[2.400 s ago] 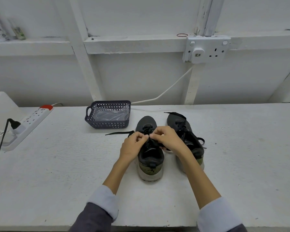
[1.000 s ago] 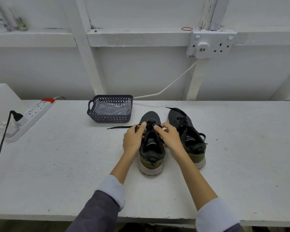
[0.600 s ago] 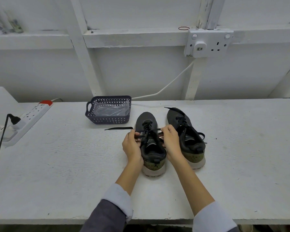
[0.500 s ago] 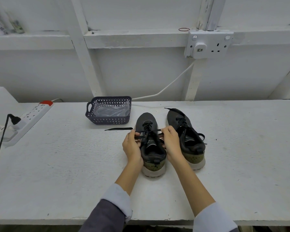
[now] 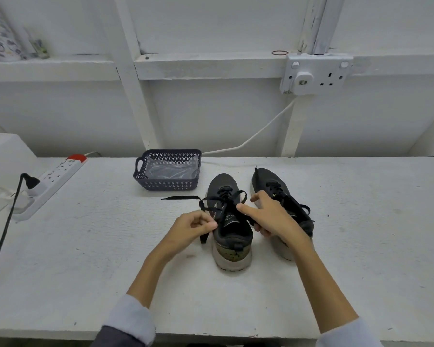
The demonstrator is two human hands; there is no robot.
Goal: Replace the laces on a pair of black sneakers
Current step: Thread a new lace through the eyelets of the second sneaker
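Two sneakers make the pair. The nearer sneaker point(image 5: 232, 229) is the one being worked on, and the second sneaker point(image 5: 276, 186) sits just beside it on its right. Both stand upright on the desk point(image 5: 361, 221) with their toes pointing away from the person.

A flat black lace point(image 5: 224, 205) crosses above the nearer shoe's tongue in loose loops, and one tail trails left across the desk toward the basket. It looks like limp, light woven tape that will likely slip through the eyelets and sag wherever it is let go. It is best pinched on its flat faces, close to the crossing.

The left hand point(image 5: 192, 229) pinches one strand between thumb and curled fingers, and a short end hangs below it. The right hand point(image 5: 273, 219) has its forefinger and thumb stretched out against a loop. Its lower fingers point(image 5: 262, 231) are curled, seemingly round the other strand.

The shoes look light, with soft matte knit uppers, firmer pale soles and an olive heel patch, so the sole or heel would be the place to steady them.

Farther off are a dark perforated plastic basket point(image 5: 166, 184) lined with clear film, a white power strip point(image 5: 55, 177) and a wall socket point(image 5: 316, 73).
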